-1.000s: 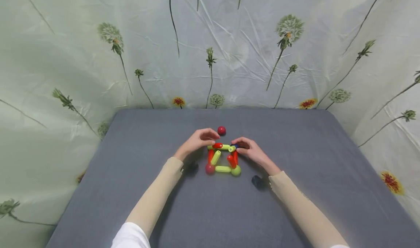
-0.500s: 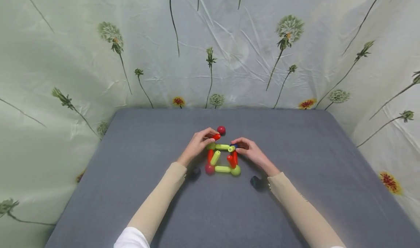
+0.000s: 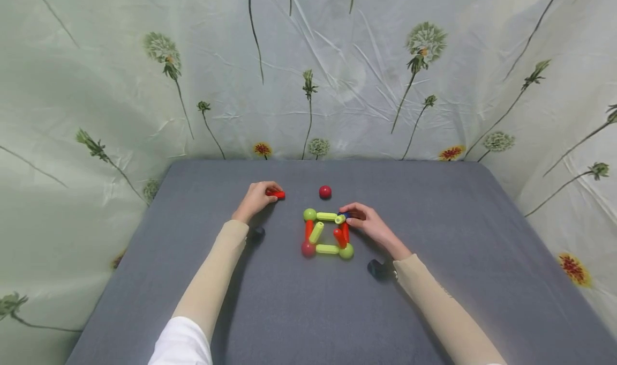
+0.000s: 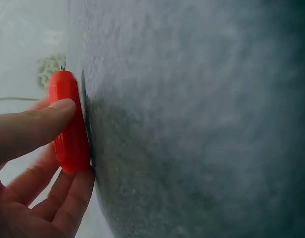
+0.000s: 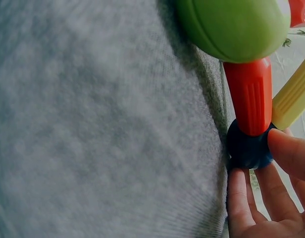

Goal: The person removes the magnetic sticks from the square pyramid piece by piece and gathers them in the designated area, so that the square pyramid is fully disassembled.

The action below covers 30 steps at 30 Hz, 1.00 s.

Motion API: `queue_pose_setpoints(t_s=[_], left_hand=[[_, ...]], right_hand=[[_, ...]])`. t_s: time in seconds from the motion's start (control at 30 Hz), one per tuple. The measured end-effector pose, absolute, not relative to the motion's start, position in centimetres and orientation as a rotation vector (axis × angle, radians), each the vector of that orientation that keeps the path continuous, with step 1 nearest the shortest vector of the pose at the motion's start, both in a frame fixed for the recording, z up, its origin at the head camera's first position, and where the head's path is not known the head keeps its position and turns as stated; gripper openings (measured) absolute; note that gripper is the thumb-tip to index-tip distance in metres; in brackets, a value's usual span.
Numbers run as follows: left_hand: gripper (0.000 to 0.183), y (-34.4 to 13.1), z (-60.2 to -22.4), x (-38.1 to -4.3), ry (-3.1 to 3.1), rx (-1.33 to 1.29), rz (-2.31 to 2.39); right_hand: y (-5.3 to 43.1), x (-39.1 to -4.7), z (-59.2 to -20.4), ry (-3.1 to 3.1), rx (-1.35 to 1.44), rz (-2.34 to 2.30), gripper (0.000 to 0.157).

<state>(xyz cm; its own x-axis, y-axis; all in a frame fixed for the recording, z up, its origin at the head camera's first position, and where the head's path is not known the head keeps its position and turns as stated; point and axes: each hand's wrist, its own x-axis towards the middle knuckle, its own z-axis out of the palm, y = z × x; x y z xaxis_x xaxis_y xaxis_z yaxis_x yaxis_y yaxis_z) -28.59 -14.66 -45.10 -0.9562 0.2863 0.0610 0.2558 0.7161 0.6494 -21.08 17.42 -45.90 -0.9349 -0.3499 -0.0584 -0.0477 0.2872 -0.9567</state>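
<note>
My left hand (image 3: 257, 200) pinches a red magnetic rod (image 4: 69, 121) between thumb and fingers, close over the grey table, left of a square of rods and balls. The square has a green ball (image 3: 310, 214) at its far left, a red ball (image 3: 308, 248) at its near left and another green ball (image 3: 346, 251) at its near right. At the far right corner, my right hand (image 3: 366, 220) holds the blue ball (image 5: 249, 146), thumb and fingers around it. Yellow-green rods and red rods join the corners. Rising from the corners are a yellow-green rod (image 3: 316, 232) and a red rod (image 3: 340, 238).
A loose red ball (image 3: 325, 192) lies beyond the square. The grey cloth-covered table (image 3: 289, 311) ends at a flower-printed curtain (image 3: 356, 86) at the back and sides. Dark wrist devices (image 3: 378, 269) show beside both sleeves.
My left hand has lifted the red rod off the far left green ball and carried it left, down close to the table. The right hand stays at the blue ball.
</note>
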Motion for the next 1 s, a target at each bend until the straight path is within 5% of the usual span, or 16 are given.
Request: queue_pose_setpoints(t_s=[0.33,0.57,0.73,1.0], left_hand=[[0.028,-14.5,-44.4,-28.6,2.868,0.503,1.123],[0.024,-8.7,-42.4,-24.9,2.531,0.705,1.596],[0.023,-4.2,-42.6,-22.9,2.404,0.760,1.464],[0.009,-3.6,-43.2,-23.0,2.492,0.645,1.444]], right_hand=[[17.4,-21.2,-46.1,2.287,-0.365,-1.700,0.030],[17.6,-21.1,-46.1,2.297,-0.361,-1.698,0.027],[17.7,-21.1,-46.1,2.287,-0.386,-1.722,0.028],[17.6,-21.2,-46.2,2.298,-0.394,-1.710,0.028]])
